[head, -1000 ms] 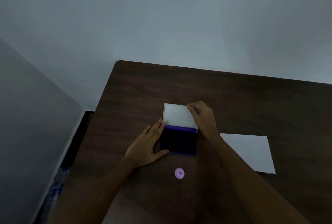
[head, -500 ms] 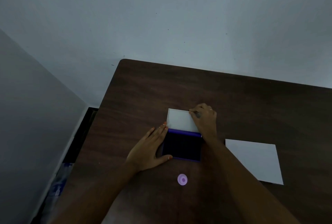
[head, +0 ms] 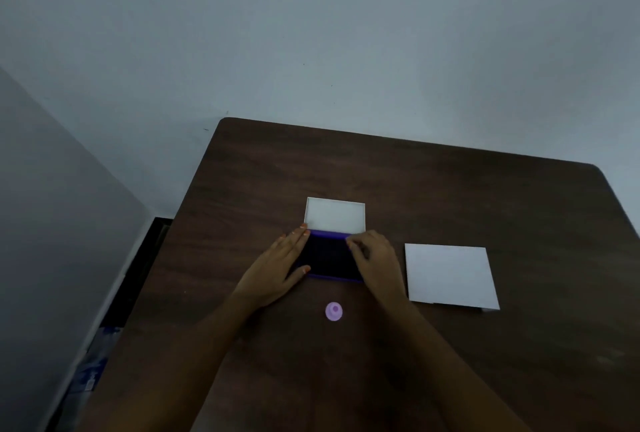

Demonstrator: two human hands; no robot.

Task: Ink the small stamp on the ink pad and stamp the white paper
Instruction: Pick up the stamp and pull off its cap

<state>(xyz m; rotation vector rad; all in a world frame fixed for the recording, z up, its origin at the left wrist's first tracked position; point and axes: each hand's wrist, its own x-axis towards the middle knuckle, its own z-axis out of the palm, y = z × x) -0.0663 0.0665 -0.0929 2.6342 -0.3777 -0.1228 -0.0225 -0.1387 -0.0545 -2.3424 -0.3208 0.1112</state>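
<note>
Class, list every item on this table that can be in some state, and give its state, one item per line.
ink pad: open, lid folded back flat
small stamp: lying on the table, untouched
white paper: flat, no mark visible
left hand: flat against the pad's left side
right hand: empty, at the pad's right edge

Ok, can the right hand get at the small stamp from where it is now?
Probably yes. The small stamp stands alone on the table, nearer the person than the open ink pad. The right hand rests at the pad's right edge, holds nothing, and nothing lies between.
</note>
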